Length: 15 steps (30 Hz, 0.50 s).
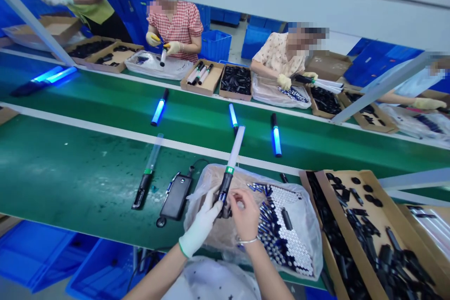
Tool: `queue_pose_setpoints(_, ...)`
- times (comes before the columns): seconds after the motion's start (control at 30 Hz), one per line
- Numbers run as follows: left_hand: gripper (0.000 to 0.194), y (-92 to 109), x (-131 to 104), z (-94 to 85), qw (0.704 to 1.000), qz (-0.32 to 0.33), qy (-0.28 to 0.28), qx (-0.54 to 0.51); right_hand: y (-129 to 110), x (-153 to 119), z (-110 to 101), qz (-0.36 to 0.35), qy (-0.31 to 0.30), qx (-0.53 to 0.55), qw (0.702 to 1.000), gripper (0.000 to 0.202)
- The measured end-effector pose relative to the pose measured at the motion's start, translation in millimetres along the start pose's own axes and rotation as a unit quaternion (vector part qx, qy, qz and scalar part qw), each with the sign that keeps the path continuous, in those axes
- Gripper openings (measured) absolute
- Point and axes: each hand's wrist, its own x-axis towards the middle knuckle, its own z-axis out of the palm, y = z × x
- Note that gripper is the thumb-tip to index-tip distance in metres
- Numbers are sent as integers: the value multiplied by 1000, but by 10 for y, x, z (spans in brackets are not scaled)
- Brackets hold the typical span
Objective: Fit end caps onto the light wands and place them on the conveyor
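Observation:
My left hand, in a white glove, is closed around the black handle of a light stick. The stick tilts up and away, its white tube unlit, with a green band above the handle. Blue shows in an opening in the handle, perhaps batteries. My bare right hand, with a bracelet at the wrist, is at the lower handle, thumb and fingers curled together; what they pinch is hidden. Below both hands lies a plastic-lined tray of many blue and silver batteries, with a black piece on top.
Left on the bench lie a clear-tubed stick and a black power bank. Cardboard boxes of black parts stand right. Lit blue sticks lie on the green conveyor. Several co-workers sit beyond it; blue bins are below left.

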Motion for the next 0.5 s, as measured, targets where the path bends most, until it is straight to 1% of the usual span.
queue_pose_setpoints(0.07, 55, -28, 56, -38, 1000, -12, -2, -10, 396, 102, -73, 43, -4, -74, 996, 21)
queue_pose_setpoints(0.1, 57, -36, 90, -61, 1000, -16, -6, -17, 604, 152, -106, 55, -26, -120, 991, 22)
queue_pose_setpoints(0.17, 61, -31, 161, -99, 998, -20, -24, -47, 964, 238, -149, 53, -86, -182, 978, 22)
queue_pose_setpoints(0.23, 68, 6, 218, -111, 994, -30, -46, -92, 1188, 295, -153, 45, -120, -206, 970, 24)
queue_pose_setpoints(0.27, 71, 33, 237, -106, 991, -41, -56, -116, 1244, 312, -144, 44, -124, -211, 969, 26)
queue_pose_setpoints(0.33, 78, 90, 254, -79, 981, -72, -74, -166, 1269, 325, -124, 44, -130, -224, 965, 29)
queue_pose_setpoints(0.43, 80, 151, 242, -28, 969, -107, -98, -200, 1175, 308, -128, 37, -136, -230, 963, 31)
queue_pose_setpoints(0.5, 77, 176, 222, -5, 973, -106, -89, -183, 1046, 281, -157, 31, -120, -196, 973, 28)
